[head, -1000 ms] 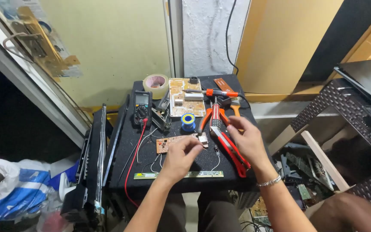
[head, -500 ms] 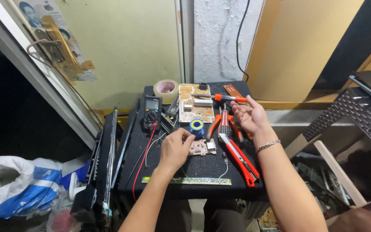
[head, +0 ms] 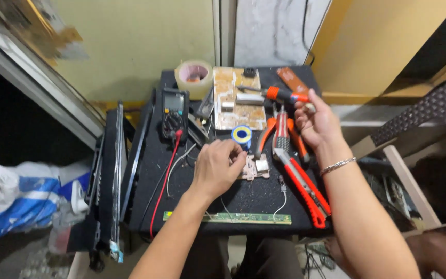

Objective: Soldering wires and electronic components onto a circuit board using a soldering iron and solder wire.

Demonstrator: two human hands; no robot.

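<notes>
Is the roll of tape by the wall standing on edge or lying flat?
Lying flat: the tape roll rests on the black table with its round core hole facing up.

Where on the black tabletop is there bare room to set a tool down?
Barest patch: near the front edge, between the red probe lead and the left hand, above the green strip board. The back, from tape roll to pliers, is crowded.

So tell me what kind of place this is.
Probably a makeshift electronics repair spot, set up on a small black table against a wall. A multimeter with red lead, a solder spool and bare circuit boards point to it. The left hand rests on a small board.
</notes>
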